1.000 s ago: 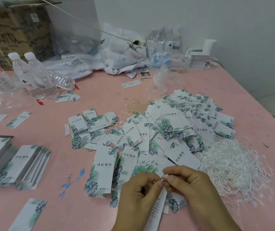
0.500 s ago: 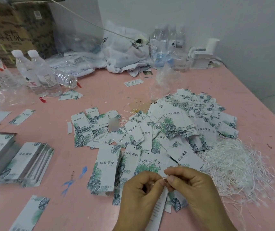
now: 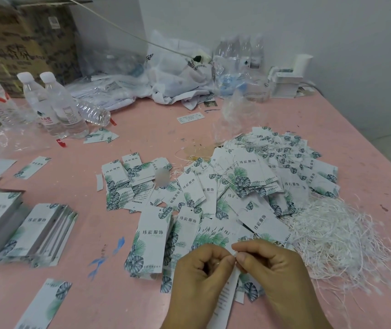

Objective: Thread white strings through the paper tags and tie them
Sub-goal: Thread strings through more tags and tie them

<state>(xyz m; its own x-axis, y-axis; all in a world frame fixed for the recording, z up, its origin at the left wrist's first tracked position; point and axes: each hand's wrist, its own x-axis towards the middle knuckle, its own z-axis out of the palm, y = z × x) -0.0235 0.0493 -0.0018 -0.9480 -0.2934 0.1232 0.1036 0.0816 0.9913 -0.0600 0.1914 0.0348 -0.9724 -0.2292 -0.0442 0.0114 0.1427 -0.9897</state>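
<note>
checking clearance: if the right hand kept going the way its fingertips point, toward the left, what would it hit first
Most likely the left hand: the right hand points at it, their fingertips almost meeting over the tag they pinch.

A single wide-angle head camera looks forward and down from close above the pale pink flat-topped desk (image 3: pixel 142 129) (edges bowed by the lens), its near edge at the bottom, a white wall (image 3: pixel 284 24) beyond.

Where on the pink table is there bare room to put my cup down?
Bare pink shows between the stacked tags and the loose tags, and behind the tag heap toward the bottles. Around the hands and white strings it is crowded.
</note>
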